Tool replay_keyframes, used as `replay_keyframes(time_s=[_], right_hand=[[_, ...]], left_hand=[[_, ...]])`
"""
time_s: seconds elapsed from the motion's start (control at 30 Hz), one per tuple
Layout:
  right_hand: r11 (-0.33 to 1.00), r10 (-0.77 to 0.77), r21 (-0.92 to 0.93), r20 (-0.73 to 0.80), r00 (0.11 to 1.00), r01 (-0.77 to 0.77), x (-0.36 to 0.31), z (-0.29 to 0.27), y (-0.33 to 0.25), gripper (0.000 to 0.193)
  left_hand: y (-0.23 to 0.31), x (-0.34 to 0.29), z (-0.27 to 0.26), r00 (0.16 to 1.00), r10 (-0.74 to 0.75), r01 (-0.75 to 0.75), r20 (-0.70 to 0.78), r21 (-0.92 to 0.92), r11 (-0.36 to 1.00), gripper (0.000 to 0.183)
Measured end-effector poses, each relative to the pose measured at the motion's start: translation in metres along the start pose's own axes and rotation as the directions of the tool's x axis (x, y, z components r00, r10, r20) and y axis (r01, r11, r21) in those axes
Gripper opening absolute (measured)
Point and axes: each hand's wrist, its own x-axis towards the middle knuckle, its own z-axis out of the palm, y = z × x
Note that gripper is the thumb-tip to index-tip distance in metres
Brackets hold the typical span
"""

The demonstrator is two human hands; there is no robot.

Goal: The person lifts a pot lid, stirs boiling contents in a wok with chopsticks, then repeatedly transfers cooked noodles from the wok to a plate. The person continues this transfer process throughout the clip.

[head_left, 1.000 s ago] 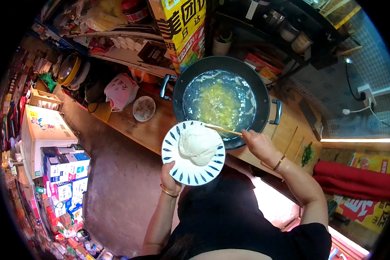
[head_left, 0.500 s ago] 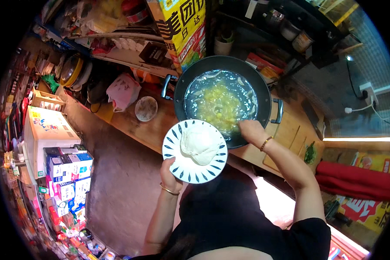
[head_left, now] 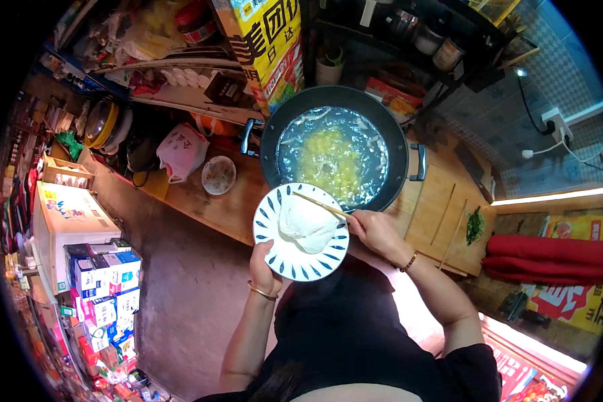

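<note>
My left hand grips the near left rim of a white plate with dark blue leaf-shaped marks. A smooth white mound of soft dough lies on it. My right hand is closed around a chopstick, which reaches left across the plate and touches the far side of the dough. Just beyond the plate stands a large dark two-handled wok of liquid, partly covered by the plate at its near edge. White strips float round a yellowish middle in it.
Right of the wok, a wooden board bears chopped greens. On the wooden counter to the left are a bowl and a white plastic bag. A yellow carton rises behind the wok, near a dark shelf with jars.
My right hand has moved from above the wok's near right side back to the plate's right edge. The chopstick now lies across the dough. My left hand still holds the plate.
</note>
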Motion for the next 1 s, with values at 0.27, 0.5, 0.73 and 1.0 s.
replay_keyframes(time_s=[0.27,0.5,0.73,1.0], right_hand=[[0.995,-0.063,-0.086,-0.118,0.991,0.053,0.003,0.008,0.015,0.027],[0.955,-0.187,-0.257,-0.139,0.973,0.147,0.012,0.005,0.030,0.020],[0.896,-0.252,-0.381,-0.008,0.968,0.230,0.028,-0.015,0.040,0.020],[0.838,-0.369,-0.421,0.029,0.929,0.346,0.049,-0.030,0.058,0.019]], left_hand=[[0.001,0.005,-0.014,0.998,-0.044,0.045,0.049,-0.026,0.999,0.052],[0.008,0.015,-0.028,0.986,-0.111,0.114,0.123,-0.012,0.993,0.054],[0.014,0.020,-0.029,0.985,-0.132,0.130,0.113,0.027,0.991,0.054],[0.018,0.024,-0.035,0.981,-0.182,0.176,0.073,0.085,0.981,0.054]])
